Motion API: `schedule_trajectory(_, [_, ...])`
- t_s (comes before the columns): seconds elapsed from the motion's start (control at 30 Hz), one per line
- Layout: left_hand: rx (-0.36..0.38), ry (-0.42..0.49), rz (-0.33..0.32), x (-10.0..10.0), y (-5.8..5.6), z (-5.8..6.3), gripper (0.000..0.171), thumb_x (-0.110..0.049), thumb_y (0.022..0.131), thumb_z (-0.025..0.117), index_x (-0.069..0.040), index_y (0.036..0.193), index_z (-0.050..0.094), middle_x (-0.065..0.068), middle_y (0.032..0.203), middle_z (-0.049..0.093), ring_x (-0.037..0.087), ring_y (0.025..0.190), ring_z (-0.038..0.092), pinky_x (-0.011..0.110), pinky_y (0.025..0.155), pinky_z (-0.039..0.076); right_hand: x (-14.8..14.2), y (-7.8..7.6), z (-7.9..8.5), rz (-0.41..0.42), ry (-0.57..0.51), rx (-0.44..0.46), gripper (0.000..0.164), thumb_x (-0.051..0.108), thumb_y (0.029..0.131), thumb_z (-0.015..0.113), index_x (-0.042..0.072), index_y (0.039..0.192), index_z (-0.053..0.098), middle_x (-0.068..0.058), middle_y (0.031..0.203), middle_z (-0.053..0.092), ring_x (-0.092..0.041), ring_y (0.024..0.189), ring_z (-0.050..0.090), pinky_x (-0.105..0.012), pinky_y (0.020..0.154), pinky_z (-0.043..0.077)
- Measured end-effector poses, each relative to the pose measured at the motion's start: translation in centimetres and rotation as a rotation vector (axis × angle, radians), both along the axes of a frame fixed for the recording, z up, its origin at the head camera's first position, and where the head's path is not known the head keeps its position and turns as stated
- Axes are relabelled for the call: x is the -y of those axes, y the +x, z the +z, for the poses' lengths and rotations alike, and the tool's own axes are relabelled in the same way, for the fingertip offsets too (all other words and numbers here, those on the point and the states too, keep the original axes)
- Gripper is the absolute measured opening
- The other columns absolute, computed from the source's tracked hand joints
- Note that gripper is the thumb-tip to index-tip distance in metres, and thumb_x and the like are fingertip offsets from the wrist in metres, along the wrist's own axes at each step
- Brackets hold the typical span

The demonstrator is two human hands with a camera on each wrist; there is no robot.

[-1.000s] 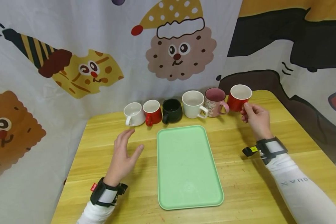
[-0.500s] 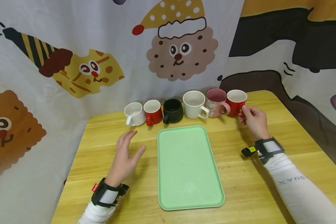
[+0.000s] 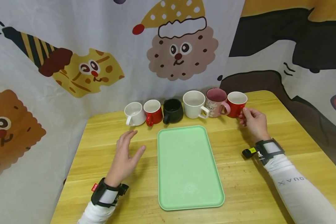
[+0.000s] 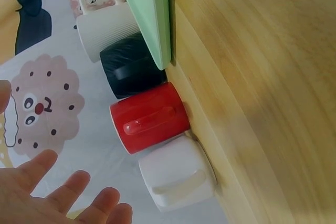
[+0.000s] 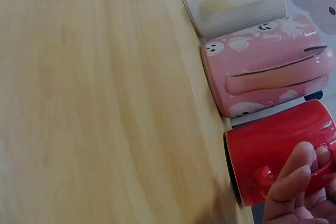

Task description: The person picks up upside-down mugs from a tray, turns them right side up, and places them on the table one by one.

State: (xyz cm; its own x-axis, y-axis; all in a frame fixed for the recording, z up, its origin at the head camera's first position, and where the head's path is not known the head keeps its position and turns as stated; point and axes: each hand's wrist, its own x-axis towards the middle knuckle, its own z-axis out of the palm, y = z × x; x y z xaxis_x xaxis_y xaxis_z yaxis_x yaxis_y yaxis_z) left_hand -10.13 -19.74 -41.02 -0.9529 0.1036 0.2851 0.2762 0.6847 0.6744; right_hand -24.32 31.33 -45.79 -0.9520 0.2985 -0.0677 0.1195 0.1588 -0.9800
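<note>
At the right end of a row of mugs, my right hand (image 3: 255,123) pinches the handle of a red mug (image 3: 235,105) with a white inside. In the right wrist view, thumb and finger curl round that handle, and the red mug (image 5: 278,145) stands beside a pink mug (image 5: 268,72) with ghost prints. My left hand (image 3: 126,158) hovers left of the green tray (image 3: 189,168), fingers spread, holding nothing. Nearest to it are a small white cup (image 3: 135,114) and a smaller red mug (image 3: 153,112), both also in the left wrist view.
Between them stand a black mug (image 3: 172,111) and a large white mug (image 3: 193,105), in line along the table's back edge. The wooden table (image 3: 249,186) reaches to a printed curtain (image 3: 106,37) behind. The tray lies flat in the middle.
My right hand has brought the red mug down and left, so it now stands close beside the pink mug. The left hand has barely moved.
</note>
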Motion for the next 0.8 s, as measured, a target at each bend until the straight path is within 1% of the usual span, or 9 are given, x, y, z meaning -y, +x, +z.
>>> schedule_trajectory(0.1, [-0.004, -0.006, -0.002, 0.1, -0.1, -0.1, 0.068, -0.034, 0.103, 0.072, -0.007, 0.159, 0.043, 0.020, 0.163, 0.035, 0.039, 0.150, 0.030, 0.067, 0.117, 0.030, -0.1, -0.1, -0.2, 0.012, -0.014, -0.010, 0.054, 0.047, 0.107, 0.058, -0.001, 0.128, 0.064, -0.003, 0.099, 0.068, -0.015, 0.075, 0.065, -0.021, 0.067, 0.058])
schedule_trajectory(0.17, [-0.004, -0.011, -0.003, 0.2, -0.1, -0.1, 0.068, -0.034, 0.104, 0.072, -0.007, 0.159, 0.044, 0.021, 0.163, 0.035, 0.039, 0.150, 0.030, 0.067, 0.117, 0.031, -0.1, -0.3, -0.3, 0.022, 0.013, -0.001, 0.054, 0.049, 0.107, 0.056, 0.000, 0.129, 0.063, -0.004, 0.102, 0.068, -0.013, 0.077, 0.066, -0.021, 0.069, 0.058])
schedule_trajectory(0.3, [-0.005, -0.023, -0.007, 0.3, -0.2, -0.2, 0.068, -0.034, 0.103, 0.072, -0.006, 0.159, 0.044, 0.022, 0.163, 0.035, 0.040, 0.150, 0.030, 0.068, 0.117, 0.030, -0.1, -0.4, -0.4, 0.044, 0.085, 0.042, 0.059, 0.055, 0.108, 0.049, 0.004, 0.135, 0.061, -0.009, 0.114, 0.065, -0.015, 0.086, 0.067, -0.021, 0.076, 0.058])
schedule_trajectory(0.4, [-0.007, -0.030, -0.010, 0.3, -0.2, -0.1, 0.068, -0.033, 0.103, 0.072, -0.007, 0.159, 0.044, 0.022, 0.163, 0.035, 0.041, 0.150, 0.029, 0.067, 0.117, 0.029, -0.1, -0.6, -0.4, 0.051, 0.105, 0.064, 0.061, 0.057, 0.108, 0.046, 0.006, 0.139, 0.059, -0.012, 0.121, 0.062, -0.018, 0.091, 0.067, -0.022, 0.080, 0.058])
schedule_trajectory(0.47, [-0.010, -0.036, -0.009, 0.4, -0.2, -0.1, 0.069, -0.033, 0.103, 0.073, -0.007, 0.159, 0.044, 0.021, 0.163, 0.034, 0.041, 0.150, 0.029, 0.067, 0.117, 0.029, -0.2, -0.8, -0.3, 0.056, 0.110, 0.067, 0.060, 0.056, 0.108, 0.045, 0.006, 0.141, 0.058, -0.014, 0.123, 0.061, -0.018, 0.091, 0.067, -0.021, 0.080, 0.058])
schedule_trajectory(0.63, [-0.029, -0.063, -0.007, 0.6, -0.3, -0.3, 0.069, -0.032, 0.102, 0.074, -0.006, 0.158, 0.044, 0.021, 0.163, 0.035, 0.042, 0.149, 0.029, 0.067, 0.116, 0.028, -0.3, -1.1, -0.1, 0.062, 0.131, 0.042, 0.059, 0.051, 0.110, 0.045, 0.002, 0.142, 0.057, -0.018, 0.125, 0.060, -0.014, 0.088, 0.067, -0.020, 0.077, 0.058])
schedule_trajectory(0.8, [-0.041, -0.103, -0.009, 0.6, -0.4, -0.5, 0.072, -0.031, 0.101, 0.076, -0.006, 0.159, 0.043, 0.021, 0.164, 0.034, 0.043, 0.149, 0.029, 0.067, 0.117, 0.025, -0.4, -1.4, 0.1, 0.069, 0.165, 0.072, 0.062, 0.053, 0.110, 0.044, 0.004, 0.147, 0.055, -0.019, 0.129, 0.060, -0.018, 0.093, 0.067, -0.019, 0.078, 0.058])
